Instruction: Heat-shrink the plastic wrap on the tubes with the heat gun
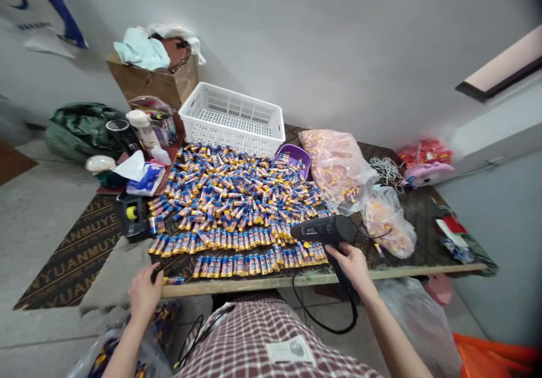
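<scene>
Table: dark brown board top with gold lettering (80,248), pale wooden front edge. Middle: heap of small blue, yellow and pink cylindrical tubes (237,191). Front of heap: two rough rows of same, side by side, parallel to edge. Behind heap: white perforated plastic crate (231,140); purple plastic tray (308,166) just beside its right end. Further right: large pinkish translucent plastic bag (334,160), smaller clear plastic bag (392,228), tangled white cord (387,170). Left: black tape dispenser with yellow-green roll (131,225) next to heap; flat grey sheet (110,270) at front edge, bottom overhanging.
</scene>
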{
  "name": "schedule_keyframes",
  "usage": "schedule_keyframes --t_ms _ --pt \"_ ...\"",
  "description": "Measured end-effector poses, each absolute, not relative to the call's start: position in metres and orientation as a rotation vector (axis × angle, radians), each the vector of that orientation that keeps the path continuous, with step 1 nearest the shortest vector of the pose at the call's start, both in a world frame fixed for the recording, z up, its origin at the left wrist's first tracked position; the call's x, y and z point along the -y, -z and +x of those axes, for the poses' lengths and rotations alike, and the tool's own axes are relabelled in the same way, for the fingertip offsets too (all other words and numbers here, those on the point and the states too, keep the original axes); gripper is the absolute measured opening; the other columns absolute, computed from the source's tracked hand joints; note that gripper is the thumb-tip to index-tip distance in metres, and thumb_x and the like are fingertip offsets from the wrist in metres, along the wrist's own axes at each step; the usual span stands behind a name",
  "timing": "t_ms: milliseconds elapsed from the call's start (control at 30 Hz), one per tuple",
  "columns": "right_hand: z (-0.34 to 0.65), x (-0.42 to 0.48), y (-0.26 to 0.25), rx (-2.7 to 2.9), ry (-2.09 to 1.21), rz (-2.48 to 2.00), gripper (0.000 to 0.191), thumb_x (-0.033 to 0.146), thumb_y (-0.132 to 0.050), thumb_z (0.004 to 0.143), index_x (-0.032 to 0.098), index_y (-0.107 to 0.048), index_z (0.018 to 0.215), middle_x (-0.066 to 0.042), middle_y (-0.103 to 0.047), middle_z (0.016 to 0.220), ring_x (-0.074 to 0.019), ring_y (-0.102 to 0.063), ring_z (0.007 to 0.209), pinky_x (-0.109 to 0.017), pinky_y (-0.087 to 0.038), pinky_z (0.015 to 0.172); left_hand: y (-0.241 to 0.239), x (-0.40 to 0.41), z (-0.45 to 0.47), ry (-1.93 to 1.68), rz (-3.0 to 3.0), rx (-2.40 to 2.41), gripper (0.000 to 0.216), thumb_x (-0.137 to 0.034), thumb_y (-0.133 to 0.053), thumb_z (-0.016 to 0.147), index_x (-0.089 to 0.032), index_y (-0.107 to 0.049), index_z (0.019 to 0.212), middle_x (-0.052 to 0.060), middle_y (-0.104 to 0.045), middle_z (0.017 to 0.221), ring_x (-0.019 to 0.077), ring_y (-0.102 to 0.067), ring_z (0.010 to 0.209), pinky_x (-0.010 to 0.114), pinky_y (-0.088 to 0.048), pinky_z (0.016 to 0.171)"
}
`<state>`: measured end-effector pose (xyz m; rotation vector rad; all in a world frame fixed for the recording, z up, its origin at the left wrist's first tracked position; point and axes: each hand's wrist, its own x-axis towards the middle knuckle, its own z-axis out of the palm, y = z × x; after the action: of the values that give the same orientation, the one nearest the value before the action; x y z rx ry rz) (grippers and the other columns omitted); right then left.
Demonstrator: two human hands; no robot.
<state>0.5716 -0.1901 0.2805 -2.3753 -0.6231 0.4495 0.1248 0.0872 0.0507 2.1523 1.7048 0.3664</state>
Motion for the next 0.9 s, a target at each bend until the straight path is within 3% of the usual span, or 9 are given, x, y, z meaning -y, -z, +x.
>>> schedule_keyframes --t_ms 333,567,733,900 --pt "0.623 0.213 -0.274 0.653 -0.494 -2.226 0.041 0.050 -0.062 0.067 0.011 -0.069 0.076 -0.008 -0.069 0.074 -0.0225 -0.061 0.071 -0.026 -0.047 0.062 -0.055 -0.051 0.196 -0.398 2.230 -1.635 0.042 -0.040 -0.037 0.077 -0.014 -0.062 0.098 0.014 -0.061 0.110 0.0267 -0.054 0.105 0.040 -0.041 0.093" --pt "0.719 0.273 -0.268 0.654 -0.516 -2.275 0.041 0.049 -0.063 0.067 0.011 -0.070 0.080 -0.008 -0.071 0.077 -0.0222 -0.060 0.069 -0.029 -0.047 0.063 -0.091 0.016 0.398 -0.392 2.453 -1.174 0.032 -0.029 -0.039 0.083 -0.017 -0.061 0.102 0.011 -0.058 0.115 0.0235 -0.051 0.110 0.041 -0.039 0.097" --pt "0.794 0.338 -0.261 0.360 -0.542 -2.242 0.043 0.047 -0.071 0.058 0.011 -0.071 0.081 -0.008 -0.072 0.079 -0.0247 -0.064 0.073 -0.031 -0.050 0.067 -0.096 0.074 0.547 -0.220 2.770 -0.475 0.039 -0.030 -0.034 0.090 -0.019 -0.046 0.125 0.010 -0.039 0.139 0.0221 -0.029 0.131 0.043 -0.029 0.105" --pt "0.832 0.390 -0.258 0.011 -0.642 -1.977 0.045 0.041 -0.077 0.052 0.015 -0.070 0.088 -0.006 -0.072 0.089 -0.0209 -0.066 0.073 -0.027 -0.054 0.066 -0.083 0.105 0.638 -0.027 2.882 -0.077 0.049 -0.038 -0.032 0.091 -0.024 -0.029 0.138 0.005 -0.026 0.147 0.0220 -0.015 0.137 0.041 -0.022 0.108"
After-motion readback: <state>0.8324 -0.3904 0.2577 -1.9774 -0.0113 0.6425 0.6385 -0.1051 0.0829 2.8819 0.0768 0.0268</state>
